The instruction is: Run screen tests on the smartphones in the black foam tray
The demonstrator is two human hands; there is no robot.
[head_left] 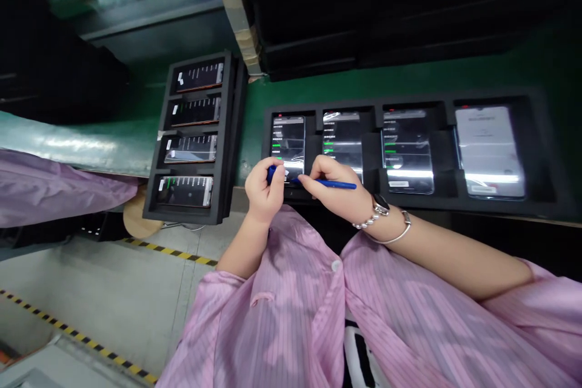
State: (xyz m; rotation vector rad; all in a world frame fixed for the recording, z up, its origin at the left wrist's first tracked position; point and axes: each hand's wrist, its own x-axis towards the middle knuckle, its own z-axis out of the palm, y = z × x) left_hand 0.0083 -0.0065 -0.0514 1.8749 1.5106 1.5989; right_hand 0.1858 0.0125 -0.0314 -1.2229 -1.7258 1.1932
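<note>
One lilac sleeve (68,189) of another person reaches in at our far left, near a round stool seat (140,218). Next we see a stack of black trays (182,213), the top one bearing four phones (184,191), screens up, one to each compartment. Then comes our left hand (265,189), thumb and curled fingers pinching a blue piece (271,174) that they mostly hide, at the near end of the first phone (288,139). That phone lies screen up in the leftmost compartment of a long black tray (539,179) on the green tabletop (291,91), showing lines of white and green text. Just to the right, our right hand (339,194) pinches a slim blue pen (339,184) between thumb and fingers, its left end at the phone's near edge; we cannot tell whether they touch. The second phone (343,133) sits partly behind this hand, and our wrist bears a beaded bracelet (366,221), a watch (381,205) and a metal bangle (400,232). Farther right, the third phone (408,154) shows similar text, and the fourth phone (490,145) has a pale screen.
</note>
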